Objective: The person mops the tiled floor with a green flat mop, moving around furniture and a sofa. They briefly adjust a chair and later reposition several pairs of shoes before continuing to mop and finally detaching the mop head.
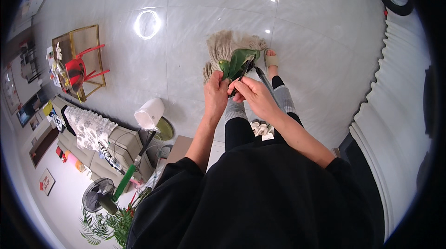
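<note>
In front of me, my left hand (215, 92) grips the lower end of what look like broad green plant leaves (240, 61), one with a yellowish edge. Close beside it, my right hand (256, 93) pinches a thin dark piece (245, 72) whose exact kind I cannot make out. It runs up to a dark, ragged part among the leaves. Under and beyond the leaves, a mop head with beige-grey strands (220, 45) is spread on the floor. A grey mop handle (266, 81) slants down past my right hand, against my leg.
Grey glossy tiles (313, 57) cover the floor. A slippered foot (271, 59) stands right of the mop. To the left are a white bin (150, 113), a standing fan (99, 195), a sofa (123, 148) and a red chair (76, 71). A white curtain (400, 74) hangs at right.
</note>
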A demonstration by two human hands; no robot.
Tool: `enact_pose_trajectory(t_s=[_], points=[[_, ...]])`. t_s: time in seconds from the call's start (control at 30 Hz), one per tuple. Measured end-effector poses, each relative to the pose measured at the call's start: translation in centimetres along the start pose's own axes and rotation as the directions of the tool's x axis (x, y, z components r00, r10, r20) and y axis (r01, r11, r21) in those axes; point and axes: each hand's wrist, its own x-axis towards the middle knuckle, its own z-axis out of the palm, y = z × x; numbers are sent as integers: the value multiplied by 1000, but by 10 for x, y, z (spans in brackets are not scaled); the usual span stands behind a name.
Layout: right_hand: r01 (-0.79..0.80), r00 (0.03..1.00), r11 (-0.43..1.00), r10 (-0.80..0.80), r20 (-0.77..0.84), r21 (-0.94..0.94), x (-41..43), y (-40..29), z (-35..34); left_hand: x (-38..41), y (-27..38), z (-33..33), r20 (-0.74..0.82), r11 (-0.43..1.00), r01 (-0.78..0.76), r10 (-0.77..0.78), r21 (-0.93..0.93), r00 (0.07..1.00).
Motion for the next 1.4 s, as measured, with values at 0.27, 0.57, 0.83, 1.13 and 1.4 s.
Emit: enact_pose_trajectory(t_s=[0.27,0.57,0.83,1.13,1.4], points=[[117,990,962,-132,-46,-246,15,15,-7,-3,0,9,-39,998,-36,34,-50,999],[0,983,998,-13,-185,-70,34,84,-60,12,-8,-5,-35,980,7,-14,-199,999],[-69,993,897,104,-57,436,72,127,-54,-20,6,3,32,987,36,-32,-155,999],[13,953,879,134,-272,477,43,121,-27,-41,21,25,-345,868,82,-279,-490,896],[-20,818,925,234,-526,380,53,98,9,-43,32,22,-441,849,-10,-264,-528,858]])
